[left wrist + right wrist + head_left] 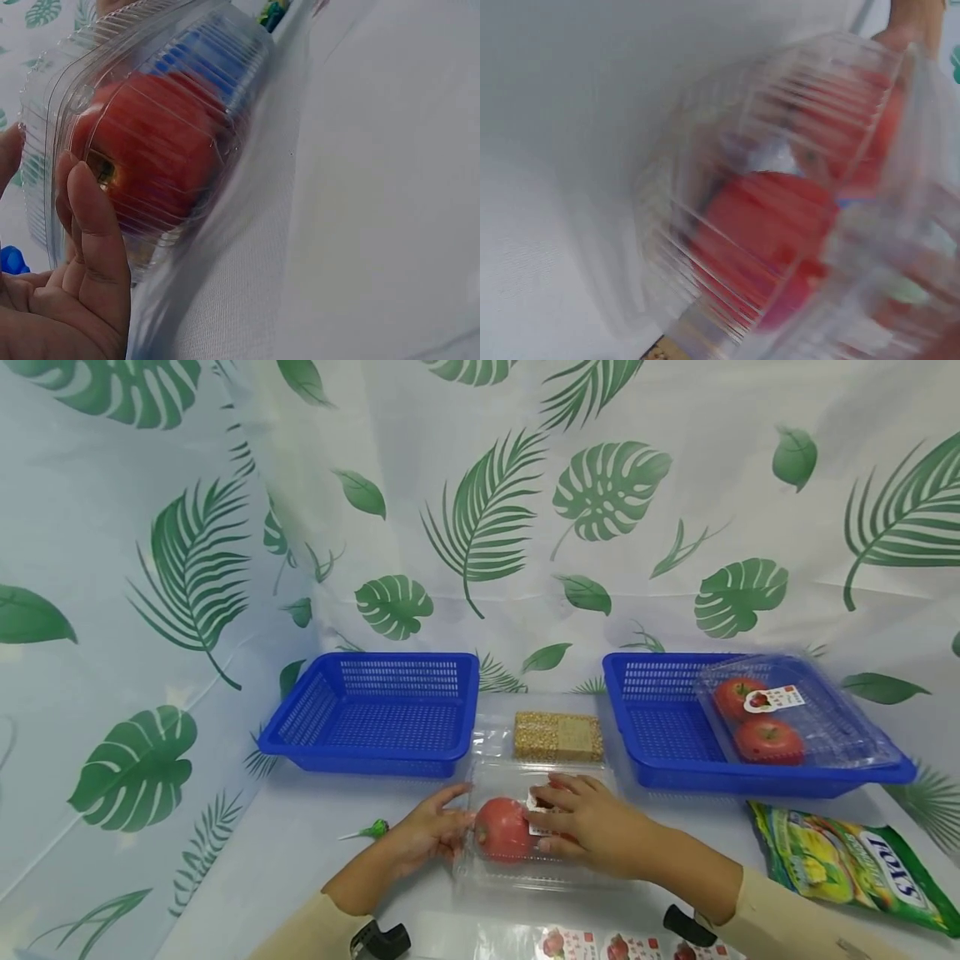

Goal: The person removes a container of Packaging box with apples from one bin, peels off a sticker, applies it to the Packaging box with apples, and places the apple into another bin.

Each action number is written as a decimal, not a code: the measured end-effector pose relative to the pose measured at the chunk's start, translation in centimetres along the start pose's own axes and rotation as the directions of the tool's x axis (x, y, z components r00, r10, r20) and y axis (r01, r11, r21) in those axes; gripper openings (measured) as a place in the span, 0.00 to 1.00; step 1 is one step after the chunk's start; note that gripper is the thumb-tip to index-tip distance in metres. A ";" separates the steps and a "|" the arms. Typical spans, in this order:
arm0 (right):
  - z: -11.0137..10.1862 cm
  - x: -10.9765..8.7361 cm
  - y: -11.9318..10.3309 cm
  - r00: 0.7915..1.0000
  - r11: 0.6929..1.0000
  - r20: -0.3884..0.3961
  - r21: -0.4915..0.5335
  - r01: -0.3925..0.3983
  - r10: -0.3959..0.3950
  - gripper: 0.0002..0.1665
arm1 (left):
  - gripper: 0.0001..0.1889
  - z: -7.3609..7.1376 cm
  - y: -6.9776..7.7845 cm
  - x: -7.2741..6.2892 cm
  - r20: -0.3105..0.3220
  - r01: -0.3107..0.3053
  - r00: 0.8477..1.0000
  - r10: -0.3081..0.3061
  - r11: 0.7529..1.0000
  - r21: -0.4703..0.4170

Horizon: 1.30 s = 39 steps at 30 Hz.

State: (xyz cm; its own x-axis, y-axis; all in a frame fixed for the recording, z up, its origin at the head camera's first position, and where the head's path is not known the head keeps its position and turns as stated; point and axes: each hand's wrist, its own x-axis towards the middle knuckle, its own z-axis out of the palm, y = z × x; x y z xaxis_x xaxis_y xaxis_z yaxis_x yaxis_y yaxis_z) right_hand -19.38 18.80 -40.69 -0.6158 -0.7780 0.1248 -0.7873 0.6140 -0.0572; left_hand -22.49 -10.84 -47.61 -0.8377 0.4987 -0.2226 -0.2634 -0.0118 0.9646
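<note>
A clear plastic clamshell box (480, 878) with red apples (504, 832) inside stands on the table in front of me. A white label (537, 827) with an apple picture sits on its lid. My left hand (426, 831) touches the left side of the box, and in the left wrist view its fingers (101, 225) lie against the plastic by one apple (161, 142). My right hand (600, 827) rests on the lid with its fingers spread over the label, partly hiding it. The right wrist view is blurred and shows an apple (769, 232) through the ribbed wall.
Two blue baskets (375, 760) (757, 781) stand behind; the right one bears another apple box (840, 727). Between them lies a packet of yellowish grains (555, 737). A green lollipop (375, 829) lies left, a FOX'S candy bag (855, 860) right, and a label sheet (600, 945) in front.
</note>
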 end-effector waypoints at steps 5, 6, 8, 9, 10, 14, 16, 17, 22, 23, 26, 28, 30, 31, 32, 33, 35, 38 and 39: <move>-0.7 -1.5 -0.2 0.999 0.999 0.031 0.018 0.040 -0.041 0.29 | 0.42 0.0 0.0 0.0 0.002 -0.006 1.000 0.006 1.000 -0.001; -0.8 -1.8 -0.1 0.999 0.999 0.030 0.028 0.045 -0.046 0.28 | 0.42 0.0 0.0 0.0 0.002 -0.006 1.000 0.006 1.000 0.000; -1.0 -2.3 0.0 0.999 0.997 0.037 0.063 0.037 -0.039 0.27 | 0.42 0.1 0.0 0.1 0.003 -0.006 1.000 0.006 1.000 -0.002; -1.0 -2.5 0.1 0.999 0.996 0.039 0.082 0.030 -0.034 0.27 | 0.42 0.1 0.0 0.1 0.004 -0.007 1.000 0.007 1.000 -0.002; -1.0 -2.7 0.2 0.999 0.995 0.042 0.098 0.022 -0.026 0.27 | 0.42 0.1 0.0 0.1 0.004 -0.005 1.000 0.006 1.000 -0.005; -0.7 -3.3 0.8 0.999 0.992 0.041 0.128 -0.019 0.014 0.30 | 0.42 0.1 -0.1 0.1 0.008 -0.012 1.000 0.011 1.000 0.003; -0.4 -3.3 1.0 0.998 0.992 0.044 0.121 -0.042 0.037 0.33 | 0.42 0.1 -0.1 0.1 0.011 -0.012 1.000 0.012 1.000 0.009; -0.3 -3.3 1.0 0.998 0.992 0.050 0.113 -0.053 0.048 0.34 | 0.42 0.1 -0.1 0.1 0.013 -0.010 1.000 0.010 1.000 0.012; 0.1 -2.4 0.5 0.994 0.993 0.074 0.071 -0.089 0.084 0.39 | 0.41 0.1 -0.1 0.1 0.006 -0.007 1.000 0.007 1.000 0.019; 0.2 -2.2 0.3 0.994 0.995 0.071 0.063 -0.082 0.078 0.39 | 0.41 0.1 -0.1 0.0 0.003 -0.009 1.000 0.009 1.000 0.018; 0.3 -1.6 -0.2 0.997 0.998 0.068 0.041 -0.039 0.036 0.38 | 0.41 0.0 0.0 0.1 -0.003 -0.013 1.000 0.013 1.000 0.014; 0.4 -1.6 -0.3 0.998 0.999 0.061 0.032 -0.002 0.000 0.37 | 0.42 0.0 0.0 0.1 0.002 -0.017 1.000 0.017 1.000 0.011; 0.4 -1.8 -0.3 0.998 0.999 0.047 0.023 0.033 -0.034 0.36 | 0.44 0.0 0.0 0.2 0.009 -0.017 1.000 0.017 1.000 0.007; 0.4 -1.9 -0.3 0.998 0.999 0.037 0.022 0.047 -0.048 0.35 | 0.44 0.0 0.0 0.2 0.011 -0.018 1.000 0.018 1.000 0.005; 0.4 -2.1 -0.2 0.998 0.998 0.024 0.024 0.063 -0.063 0.34 | 0.44 0.1 0.0 0.2 0.012 -0.018 1.000 0.018 1.000 0.005; 0.5 -2.3 0.0 0.997 0.996 0.006 0.024 0.080 -0.080 0.33 | 0.45 0.1 0.0 0.2 0.012 -0.019 1.000 0.019 1.000 0.006; 0.6 -2.7 0.2 0.994 0.994 -0.030 0.025 0.111 -0.110 0.32 | 0.44 0.1 0.1 0.1 0.009 -0.014 1.000 0.014 1.000 0.002; 0.8 -3.4 0.7 0.988 0.992 -0.087 0.029 0.126 -0.124 0.29 | 0.43 0.0 0.1 0.0 0.004 -0.014 1.000 0.014 1.000 0.003; 0.9 -3.8 0.9 0.988 0.992 -0.105 0.027 0.120 -0.117 0.27 | 0.43 0.0 0.1 0.0 0.003 -0.015 1.000 0.015 1.000 0.003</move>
State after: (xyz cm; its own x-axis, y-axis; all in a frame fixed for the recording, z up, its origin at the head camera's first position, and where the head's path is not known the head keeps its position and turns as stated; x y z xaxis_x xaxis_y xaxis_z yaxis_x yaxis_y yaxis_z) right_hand -17.78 22.12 -42.14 -0.5129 -0.8259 0.2341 -0.8561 0.5123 -0.0681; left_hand -22.54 -10.86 -47.53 -0.8403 0.5007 -0.2076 -0.2491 -0.0166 0.9683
